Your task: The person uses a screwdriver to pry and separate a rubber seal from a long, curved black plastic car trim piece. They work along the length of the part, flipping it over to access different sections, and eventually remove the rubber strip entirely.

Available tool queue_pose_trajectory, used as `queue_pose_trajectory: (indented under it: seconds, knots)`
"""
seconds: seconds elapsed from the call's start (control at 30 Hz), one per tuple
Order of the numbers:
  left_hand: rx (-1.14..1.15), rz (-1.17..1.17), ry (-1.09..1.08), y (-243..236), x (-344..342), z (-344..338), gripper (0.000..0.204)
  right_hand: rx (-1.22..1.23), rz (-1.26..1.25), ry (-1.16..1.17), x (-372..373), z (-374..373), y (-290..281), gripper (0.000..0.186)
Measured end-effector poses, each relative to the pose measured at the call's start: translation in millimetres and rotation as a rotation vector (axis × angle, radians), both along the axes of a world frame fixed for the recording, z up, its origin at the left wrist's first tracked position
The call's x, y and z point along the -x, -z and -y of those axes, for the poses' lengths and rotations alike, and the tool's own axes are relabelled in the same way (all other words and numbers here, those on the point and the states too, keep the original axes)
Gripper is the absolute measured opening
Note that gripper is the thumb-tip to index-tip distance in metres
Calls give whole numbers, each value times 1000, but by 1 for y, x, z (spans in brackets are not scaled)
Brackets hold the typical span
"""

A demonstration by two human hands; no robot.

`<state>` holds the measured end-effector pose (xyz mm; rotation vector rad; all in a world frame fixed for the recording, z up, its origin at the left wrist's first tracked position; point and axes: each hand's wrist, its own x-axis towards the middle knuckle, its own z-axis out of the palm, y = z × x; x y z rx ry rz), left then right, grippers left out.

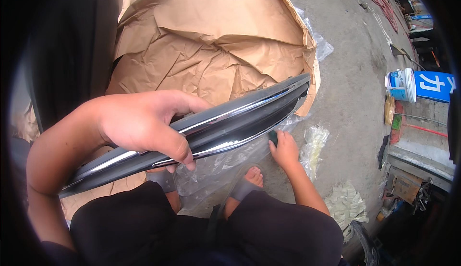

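Observation:
My left hand (139, 126) is closed round a long dark plastic trim piece (240, 119) with chrome strips, held slanting above my legs, its narrow end toward the upper right. Below that end, my right hand (283, 148) has its fingers closed on a small dark green object (272, 136), partly hidden by the fingers; whether it touches the trim I cannot tell. Crumpled brown paper (201, 25) lies beyond the trim, and clear plastic sheeting (213, 167) lies under it.
My sandalled feet (242, 186) are on the concrete floor (345, 98). Plastic wrap (314, 148) and crumpled pale sheeting (345, 208) lie rightward. A white bucket (401, 84), a blue sign (432, 83) and a red hose (382, 6) are at the right. A dark upright panel (67, 49) stands left.

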<state>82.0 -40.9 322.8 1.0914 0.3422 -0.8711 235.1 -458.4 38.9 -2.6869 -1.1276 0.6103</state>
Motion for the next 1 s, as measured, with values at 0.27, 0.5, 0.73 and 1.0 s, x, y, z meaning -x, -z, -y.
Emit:
queue_pose_trajectory:
  seconds: [0.27,0.5,0.73,1.0]
  knots:
    - [21,9,-24,-7,5,-5,74,-226,-211,155,-80,18,-134,36]
    - [58,62,-19,-3,10,-9,87,-1213,-385,42,-96,-1,-303,52]
    - [61,78,-54,-5,11,-6,90,-1890,-952,-10,-38,-68,-374,18]
    - [32,55,-71,-12,12,1,92,-2078,-699,-56,-31,-110,-362,25]
